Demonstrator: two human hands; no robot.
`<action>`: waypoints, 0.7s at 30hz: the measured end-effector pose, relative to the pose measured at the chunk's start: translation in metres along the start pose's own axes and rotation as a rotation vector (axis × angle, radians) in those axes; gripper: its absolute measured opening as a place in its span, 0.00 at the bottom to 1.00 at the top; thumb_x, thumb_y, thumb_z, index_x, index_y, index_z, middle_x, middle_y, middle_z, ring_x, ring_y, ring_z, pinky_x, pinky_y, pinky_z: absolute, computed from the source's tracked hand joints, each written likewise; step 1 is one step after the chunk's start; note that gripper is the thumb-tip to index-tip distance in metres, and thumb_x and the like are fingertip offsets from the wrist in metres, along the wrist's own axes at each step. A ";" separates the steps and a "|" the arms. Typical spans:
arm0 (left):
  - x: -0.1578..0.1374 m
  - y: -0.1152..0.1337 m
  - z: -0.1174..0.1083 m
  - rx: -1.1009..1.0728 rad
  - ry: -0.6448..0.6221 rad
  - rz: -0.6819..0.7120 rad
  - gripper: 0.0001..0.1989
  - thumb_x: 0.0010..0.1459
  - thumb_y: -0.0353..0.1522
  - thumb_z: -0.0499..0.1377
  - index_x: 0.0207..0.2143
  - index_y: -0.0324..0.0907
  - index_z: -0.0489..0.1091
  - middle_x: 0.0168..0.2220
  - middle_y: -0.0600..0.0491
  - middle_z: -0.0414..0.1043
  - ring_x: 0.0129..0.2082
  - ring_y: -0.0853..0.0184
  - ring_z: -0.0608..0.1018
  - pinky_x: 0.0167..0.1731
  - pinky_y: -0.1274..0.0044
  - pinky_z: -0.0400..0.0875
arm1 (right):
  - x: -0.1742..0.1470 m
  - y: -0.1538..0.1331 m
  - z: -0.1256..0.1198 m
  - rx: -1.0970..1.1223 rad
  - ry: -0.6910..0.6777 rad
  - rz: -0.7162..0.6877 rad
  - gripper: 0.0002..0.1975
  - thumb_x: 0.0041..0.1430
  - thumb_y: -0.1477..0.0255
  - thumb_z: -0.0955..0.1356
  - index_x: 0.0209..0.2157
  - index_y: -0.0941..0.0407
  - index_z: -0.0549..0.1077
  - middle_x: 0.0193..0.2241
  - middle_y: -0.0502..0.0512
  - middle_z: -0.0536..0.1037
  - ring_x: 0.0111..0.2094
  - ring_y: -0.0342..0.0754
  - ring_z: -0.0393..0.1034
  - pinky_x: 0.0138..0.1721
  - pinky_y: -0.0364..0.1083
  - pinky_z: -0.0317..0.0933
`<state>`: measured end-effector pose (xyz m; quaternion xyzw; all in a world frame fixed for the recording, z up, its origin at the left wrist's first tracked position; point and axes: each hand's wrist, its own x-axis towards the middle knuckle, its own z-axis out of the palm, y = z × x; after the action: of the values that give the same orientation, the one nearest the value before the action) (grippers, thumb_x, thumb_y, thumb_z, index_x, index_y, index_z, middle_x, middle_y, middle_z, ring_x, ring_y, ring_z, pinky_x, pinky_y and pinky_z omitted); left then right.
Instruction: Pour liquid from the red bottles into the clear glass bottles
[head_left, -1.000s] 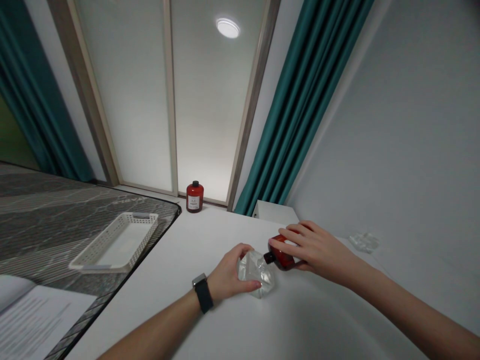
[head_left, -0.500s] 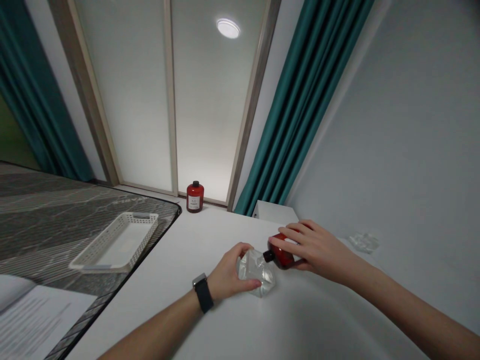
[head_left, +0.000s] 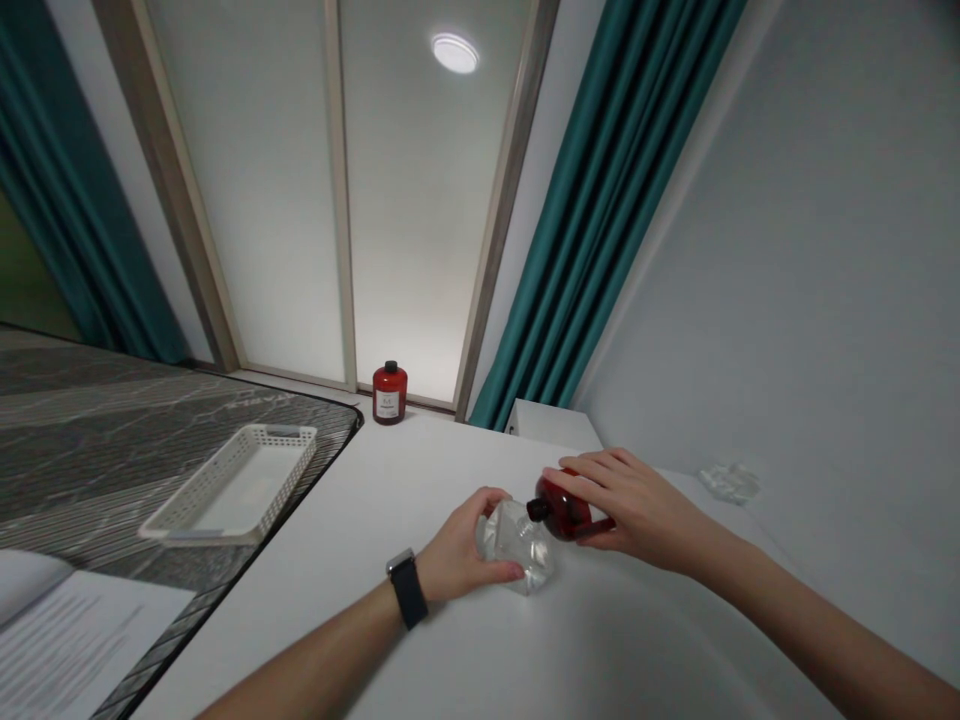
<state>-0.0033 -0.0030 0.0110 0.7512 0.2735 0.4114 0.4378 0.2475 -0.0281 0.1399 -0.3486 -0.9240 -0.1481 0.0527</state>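
Right hand [head_left: 628, 507] dipped at lower right, clamped round red bottle [head_left: 564, 512]; left hand [head_left: 459, 555] clasps clear container [head_left: 514, 545]: slippage risks spillage.

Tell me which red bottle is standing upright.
The far red bottle, standing in front of the frosted panel; the near red bottle is tipped over, held in the right hand.
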 end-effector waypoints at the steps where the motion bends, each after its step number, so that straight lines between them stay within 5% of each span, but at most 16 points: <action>1: 0.000 0.000 0.000 -0.007 0.004 -0.001 0.32 0.45 0.42 0.71 0.49 0.41 0.65 0.48 0.48 0.71 0.47 0.57 0.73 0.50 0.66 0.67 | 0.000 0.000 0.000 0.010 0.000 0.006 0.36 0.55 0.66 0.74 0.63 0.50 0.61 0.53 0.60 0.76 0.52 0.58 0.71 0.48 0.55 0.63; 11: 0.002 0.001 0.000 -0.041 0.030 -0.008 0.33 0.46 0.42 0.71 0.51 0.41 0.63 0.48 0.47 0.70 0.48 0.56 0.72 0.52 0.64 0.66 | -0.008 0.003 0.011 0.167 0.034 0.094 0.44 0.50 0.68 0.76 0.65 0.51 0.56 0.57 0.62 0.73 0.55 0.59 0.70 0.52 0.58 0.64; 21: 0.005 -0.002 -0.005 -0.054 0.024 -0.001 0.29 0.51 0.37 0.67 0.52 0.41 0.60 0.49 0.46 0.69 0.50 0.57 0.72 0.54 0.63 0.65 | -0.017 -0.005 0.055 0.482 0.208 0.434 0.43 0.49 0.69 0.75 0.64 0.50 0.55 0.60 0.64 0.69 0.59 0.61 0.67 0.56 0.62 0.64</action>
<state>-0.0051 0.0036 0.0125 0.7338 0.2680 0.4275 0.4550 0.2573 -0.0250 0.0836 -0.4977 -0.8264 0.0544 0.2578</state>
